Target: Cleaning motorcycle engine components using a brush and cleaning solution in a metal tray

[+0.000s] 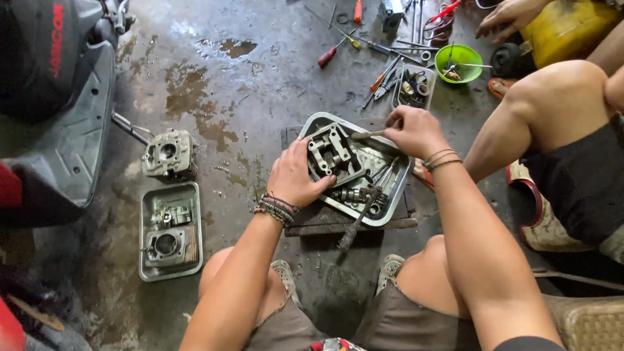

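Knees and grey shorts are sitting nearest, with two worn shoes (390,266) planted on the wet concrete floor (240,84) just beyond them. Past those, a dented metal tray (396,195) is resting on a dark slab, and the engine cylinder head (333,154) is lying in its far-left part, tilted against the rim. It is looking like a heavy, rigid casting, oily and likely slippery, so the blocky outer edges seem the safest places to grip it rather than the thin inner ribs. The left hand (296,177) is curling around the near-left side of the head, thumb hooked over its near edge, fingers closed loosely on the metal and steadying it. The right hand (416,132) is pinching a slim pale-handled tool (368,134), its fingers pressed together around the handle, with the tip pointing left onto the top of the head. A dark-handled tool (356,224) is leaning out over the tray's near rim. Off to the left, a second tray (148,260) is holding a cylinder block, and another finned part (170,155) is standing on the floor beyond it. Farther off, screwdrivers (335,51) are lying scattered beside a green bowl (469,68), and another person's hand (507,16) is reaching near a yellow container (565,29).
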